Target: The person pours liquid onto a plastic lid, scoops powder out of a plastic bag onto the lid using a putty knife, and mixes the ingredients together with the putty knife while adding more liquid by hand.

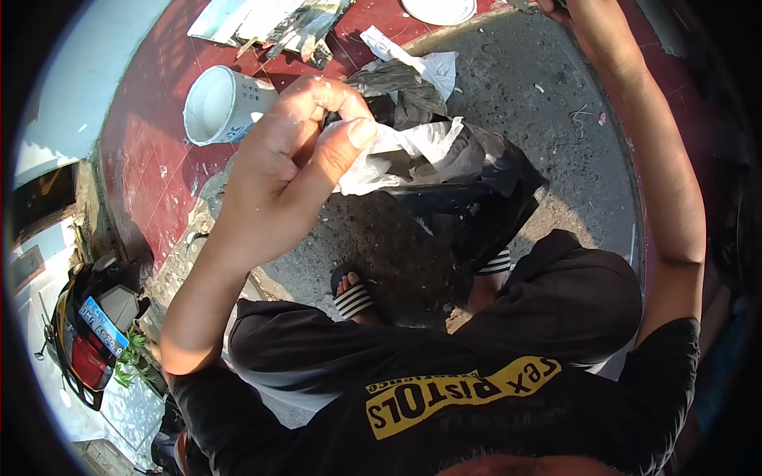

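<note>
My left hand [305, 147] is raised in front of me, fingers curled and thumb pressed toward the index finger. What it pinches, if anything, is hidden. Just beyond its thumb lie crumpled white plastic [432, 143] and a large black plastic bag [496, 198], overlapping it in view; I cannot tell whether hand and plastic touch. My right hand [591, 20] is stretched far forward, partly cut off by the top edge. Its fingers are bent around something dark that I cannot make out.
A white bucket [254, 91] stands on red tiles [147, 151]. Broken boards [274, 24] and a round white lid [439, 8] lie farther off. Grey concrete [516, 79] surrounds the plastic. My striped sandals [352, 301] are below. A motorbike [87, 341] is at left.
</note>
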`<state>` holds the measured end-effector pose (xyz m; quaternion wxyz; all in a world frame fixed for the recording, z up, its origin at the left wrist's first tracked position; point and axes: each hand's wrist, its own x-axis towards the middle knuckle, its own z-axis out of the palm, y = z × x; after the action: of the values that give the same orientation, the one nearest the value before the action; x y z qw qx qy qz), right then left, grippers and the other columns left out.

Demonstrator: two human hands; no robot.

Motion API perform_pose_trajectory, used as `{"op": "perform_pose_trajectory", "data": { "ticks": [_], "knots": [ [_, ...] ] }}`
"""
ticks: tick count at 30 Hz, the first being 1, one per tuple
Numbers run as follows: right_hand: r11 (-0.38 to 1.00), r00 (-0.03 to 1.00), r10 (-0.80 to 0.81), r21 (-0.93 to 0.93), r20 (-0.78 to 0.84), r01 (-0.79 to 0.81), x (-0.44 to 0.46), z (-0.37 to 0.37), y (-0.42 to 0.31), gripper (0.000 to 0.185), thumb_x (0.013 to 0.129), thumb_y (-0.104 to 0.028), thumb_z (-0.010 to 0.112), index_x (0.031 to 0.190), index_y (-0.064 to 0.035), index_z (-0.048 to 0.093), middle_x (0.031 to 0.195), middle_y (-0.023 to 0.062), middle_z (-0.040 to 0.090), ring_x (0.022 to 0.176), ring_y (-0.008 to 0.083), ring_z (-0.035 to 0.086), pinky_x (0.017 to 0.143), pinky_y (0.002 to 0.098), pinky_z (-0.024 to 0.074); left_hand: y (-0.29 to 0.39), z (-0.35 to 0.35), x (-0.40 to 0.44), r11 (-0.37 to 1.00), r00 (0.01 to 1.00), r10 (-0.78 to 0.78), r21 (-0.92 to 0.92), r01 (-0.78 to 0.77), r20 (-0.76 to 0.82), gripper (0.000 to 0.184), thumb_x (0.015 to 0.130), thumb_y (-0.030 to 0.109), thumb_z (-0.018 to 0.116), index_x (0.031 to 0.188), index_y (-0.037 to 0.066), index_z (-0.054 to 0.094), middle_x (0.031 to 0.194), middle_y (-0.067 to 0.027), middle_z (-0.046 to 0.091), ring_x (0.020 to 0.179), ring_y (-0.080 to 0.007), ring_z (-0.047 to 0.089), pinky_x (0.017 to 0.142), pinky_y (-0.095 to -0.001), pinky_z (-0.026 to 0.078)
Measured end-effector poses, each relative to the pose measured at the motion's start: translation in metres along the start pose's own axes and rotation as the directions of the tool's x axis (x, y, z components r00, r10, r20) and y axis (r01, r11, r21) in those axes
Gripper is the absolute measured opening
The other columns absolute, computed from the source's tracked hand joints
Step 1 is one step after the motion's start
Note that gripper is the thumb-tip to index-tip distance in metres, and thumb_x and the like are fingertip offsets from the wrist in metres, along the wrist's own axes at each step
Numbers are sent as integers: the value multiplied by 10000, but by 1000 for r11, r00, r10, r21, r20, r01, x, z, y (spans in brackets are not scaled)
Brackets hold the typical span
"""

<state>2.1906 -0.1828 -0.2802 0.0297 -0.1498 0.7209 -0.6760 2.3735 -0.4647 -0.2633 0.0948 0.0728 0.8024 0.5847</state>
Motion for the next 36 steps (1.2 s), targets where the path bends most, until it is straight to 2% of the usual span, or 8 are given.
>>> {"op": "perform_pose_trajectory", "data": {
  "ticks": [10,11,14,17,23,26,30,36],
  "knots": [
    [993,971,-73,-79,228,93,-43,143,-28,114,1046,-182,491,1030,-75,528,737,1,537,513,79,455,468,218,346,-31,-107,-150,995,966,61,-55,-77,-250,119,970,12,601,1078,4,552,998,-64,570,917,-109,541,794,-231,427],
    [979,942,-99,202,319,35,-37,161,-18,120,1044,-187,495,1044,-73,531,739,8,545,511,81,465,465,216,357,-32,-115,-161,997,957,71,-3,-74,-281,114,965,7,601,1067,10,551,999,-61,562,914,-111,533,808,-238,420],
    [998,910,-35,-34,413,54,-66,197,-58,157,1038,-225,521,1076,-74,535,751,27,560,512,92,489,467,225,401,-40,-138,-191,997,918,71,16,-71,-391,93,971,10,591,1054,19,548,993,-49,549,909,-106,518,823,-235,405],
    [999,829,-7,-31,559,30,-80,221,-44,389,1056,-184,440,1376,36,462,812,5,503,584,28,395,524,177,308,-63,-173,-213,994,909,97,78,-72,-405,73,991,37,567,1060,21,549,996,-39,541,900,-100,498,824,-229,386],
    [987,674,123,-18,728,-160,-123,273,-20,194,1007,-84,581,1180,-11,533,913,-5,579,707,27,478,610,190,402,-110,-221,-252,992,878,23,117,38,-477,86,1016,77,542,1083,33,573,1014,-13,549,922,-80,475,842,-226,362],
    [998,639,60,-63,767,-18,-146,303,11,224,978,-91,604,1166,5,533,930,65,639,819,111,580,737,272,473,-132,-231,-265,997,838,-1,66,44,-546,88,1005,71,560,1080,30,576,1010,-14,553,921,-81,476,852,-229,361],
    [986,650,3,-112,760,126,-169,362,46,250,940,-149,620,1107,3,511,844,213,653,754,392,659,663,433,502,-151,-243,-282,998,786,-28,23,54,-618,81,993,70,574,1066,35,572,994,-9,545,919,-86,479,855,-235,358],
    [992,769,-115,120,629,50,-205,394,46,299,960,-136,613,1193,4,490,953,231,643,844,405,666,726,425,523,-157,-285,-335,997,778,-26,-68,-22,-628,183,970,171,630,1034,49,510,947,-21,471,882,-125,437,807,-250,350]
  ]
}}
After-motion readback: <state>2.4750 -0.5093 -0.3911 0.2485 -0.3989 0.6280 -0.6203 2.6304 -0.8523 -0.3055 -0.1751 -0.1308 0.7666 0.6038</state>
